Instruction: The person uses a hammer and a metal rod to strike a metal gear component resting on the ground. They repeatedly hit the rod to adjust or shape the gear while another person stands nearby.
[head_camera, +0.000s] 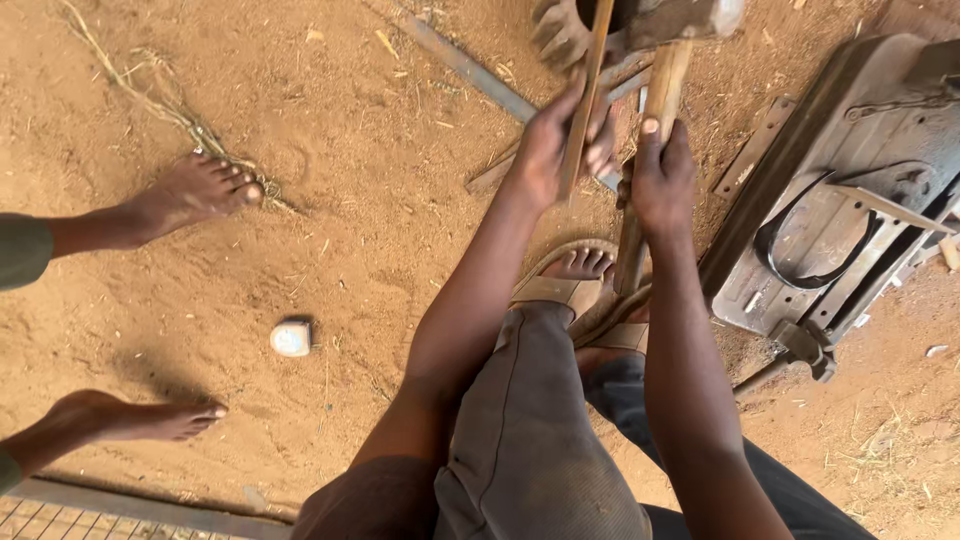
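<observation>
The sandy ground (380, 200) is strewn with straw and a small pale stone (291, 338). Two bare feet of another person are seen at the left, one (195, 190) above the other (140, 418). A dark metal frame (850, 190) lies at the right, and flat metal strips (470, 70) lie beyond the hands. The person's sandalled foot (575, 280) is planted below the hands. A thin wooden stick (583, 100) is gripped upright in the left hand (560, 145), fingers wrapped closed around it. Just beside it, the hammer handle (665, 85) is clasped by the right hand (662, 180), fingers closed, the hammer head (690, 18) at the top edge.
</observation>
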